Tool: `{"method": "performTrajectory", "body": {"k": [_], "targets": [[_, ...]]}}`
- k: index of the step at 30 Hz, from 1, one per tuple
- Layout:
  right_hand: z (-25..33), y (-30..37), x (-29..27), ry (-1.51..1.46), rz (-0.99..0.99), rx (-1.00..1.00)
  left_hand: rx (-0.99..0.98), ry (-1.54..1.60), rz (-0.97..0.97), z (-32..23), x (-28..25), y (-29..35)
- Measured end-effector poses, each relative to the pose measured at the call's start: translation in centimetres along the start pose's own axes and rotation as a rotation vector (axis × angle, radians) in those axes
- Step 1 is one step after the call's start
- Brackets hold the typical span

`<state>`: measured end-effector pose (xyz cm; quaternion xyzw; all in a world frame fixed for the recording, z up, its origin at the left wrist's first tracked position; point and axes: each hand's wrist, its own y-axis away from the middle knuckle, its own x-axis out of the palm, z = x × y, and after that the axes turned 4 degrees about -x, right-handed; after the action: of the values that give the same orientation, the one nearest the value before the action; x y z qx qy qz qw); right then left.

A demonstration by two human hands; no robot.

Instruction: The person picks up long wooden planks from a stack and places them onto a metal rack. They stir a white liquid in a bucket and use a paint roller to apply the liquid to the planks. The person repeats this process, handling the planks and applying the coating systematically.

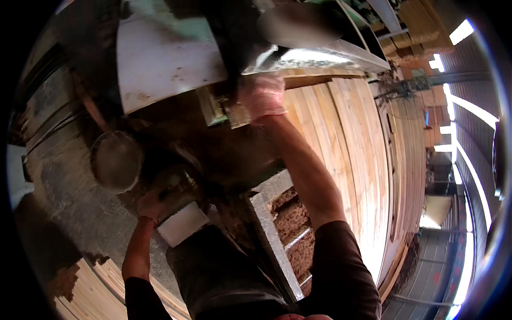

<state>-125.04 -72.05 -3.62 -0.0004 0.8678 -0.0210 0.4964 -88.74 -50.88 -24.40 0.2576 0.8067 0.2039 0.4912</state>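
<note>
My right hand (262, 97), in a pinkish-white knit glove, reaches forward to the shiny metal edge (320, 57) of a machine. Its fingers are blurred, and I cannot tell whether they grip anything. A short wood piece (238, 115) lies just below that hand, and long pale boards (336, 122) lie stacked to its right. Low on the left, my left hand (151, 206) is in shadow beside a pale rectangular block (183, 224). Blur and dark hide its fingers, so whether it touches the dark thing ahead of it stays unclear.
A white panel (168, 58) stands ahead on the left. A round pan-like thing with a long handle (117, 161) is on the left above the dusty floor (64, 186). Near my right arm, a metal-edged frame (274, 242) holds brown crumbly material. More planks (96, 293) lie at lower left.
</note>
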Motion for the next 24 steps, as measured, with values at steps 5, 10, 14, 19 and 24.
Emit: {"method": "performTrajectory", "body": {"k": [5, 10, 14, 19, 24], "targets": [[-1.1, -1.4, -3.1, -0.218, 0.266, -0.085, 0.045, -0.121, 0.003, 2.7, 2.1, 0.0], [-2.5, -2.1, -5.8, -0.259, 0.474, -0.195, 0.422, -0.683, -0.051, 9.3, 2.8, 1.6], [-2.9, 0.2, -5.9, -0.36, 0.374, -0.151, 0.368, -0.52, 0.085, 2.6, -7.4, 7.2], [-2.9, 4.8, -8.4, -0.696, 0.161, -0.164, -0.029, 0.144, 0.018, -2.5, -16.8, 13.3], [-3.0, 12.9, -8.2, -0.664, 0.155, 0.104, 0.458, -0.368, -0.473, -9.8, -29.3, 14.1]]}}
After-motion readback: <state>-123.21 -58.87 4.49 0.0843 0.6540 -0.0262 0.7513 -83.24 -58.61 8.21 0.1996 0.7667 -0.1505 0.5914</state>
